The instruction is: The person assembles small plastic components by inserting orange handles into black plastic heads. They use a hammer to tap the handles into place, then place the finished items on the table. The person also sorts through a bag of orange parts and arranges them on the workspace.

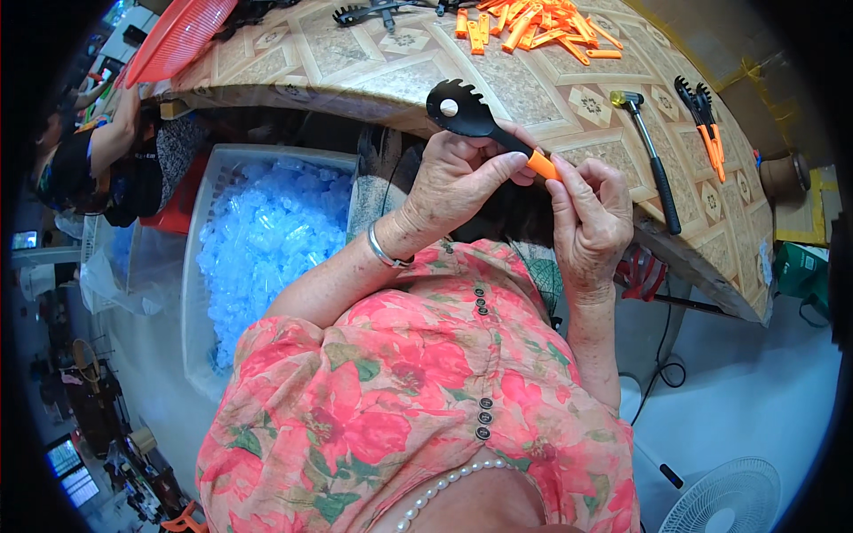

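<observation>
My left hand [464, 178] pinches the neck of a black spaghetti server [460, 108], whose toothed head with a round hole points up and left. The fingers of my right hand [593, 209] close on an orange handle piece [543, 165], which meets the black shaft at its lower end. Whether the handle is fully seated I cannot tell. Both hands are just off the table's near edge, in front of my body. On the table to the right lies a hammer [650, 151] with a yellow-tipped head and black grip.
A heap of orange handles [542, 25] lies at the table's far side. Finished-looking servers with orange handles [708, 133] rest at right. Black utensil heads [384, 12] lie far left, near a red basket [178, 35]. A white crate [197, 266] holds clear bluish pieces. Another person sits at left.
</observation>
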{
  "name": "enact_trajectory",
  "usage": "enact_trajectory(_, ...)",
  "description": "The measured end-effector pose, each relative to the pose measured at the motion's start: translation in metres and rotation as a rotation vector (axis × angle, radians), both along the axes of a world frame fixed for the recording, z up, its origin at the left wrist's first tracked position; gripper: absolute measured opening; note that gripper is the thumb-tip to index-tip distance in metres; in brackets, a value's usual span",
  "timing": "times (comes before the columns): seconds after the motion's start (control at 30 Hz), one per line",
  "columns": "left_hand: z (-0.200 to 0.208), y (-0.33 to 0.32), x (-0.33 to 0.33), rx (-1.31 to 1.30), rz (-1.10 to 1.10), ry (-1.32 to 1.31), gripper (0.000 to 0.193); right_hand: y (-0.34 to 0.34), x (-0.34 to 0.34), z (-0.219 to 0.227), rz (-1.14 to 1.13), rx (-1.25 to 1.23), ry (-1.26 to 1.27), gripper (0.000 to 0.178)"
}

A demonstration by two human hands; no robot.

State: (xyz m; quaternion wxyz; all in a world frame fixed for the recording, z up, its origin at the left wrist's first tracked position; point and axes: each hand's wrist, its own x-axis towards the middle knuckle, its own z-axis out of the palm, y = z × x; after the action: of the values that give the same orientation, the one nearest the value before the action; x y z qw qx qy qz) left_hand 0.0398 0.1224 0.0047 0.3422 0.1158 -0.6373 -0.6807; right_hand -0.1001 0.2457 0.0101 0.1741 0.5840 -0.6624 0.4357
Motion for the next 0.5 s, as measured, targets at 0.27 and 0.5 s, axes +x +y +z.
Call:
enact_trajectory(0.27, -0.004, 0.006, -0.001, -0.041, 0.064, 0.024, 0.023, 0.002, 0.003, -0.001, -0.006, 0.031, 0.018, 0.030)
enact_trajectory(0.5, 0.006, 0.004, 0.003, 0.045, 0.050, -0.063, 0.021, 0.001, 0.005, -0.008, -0.019, 0.028, 0.124, 0.036)
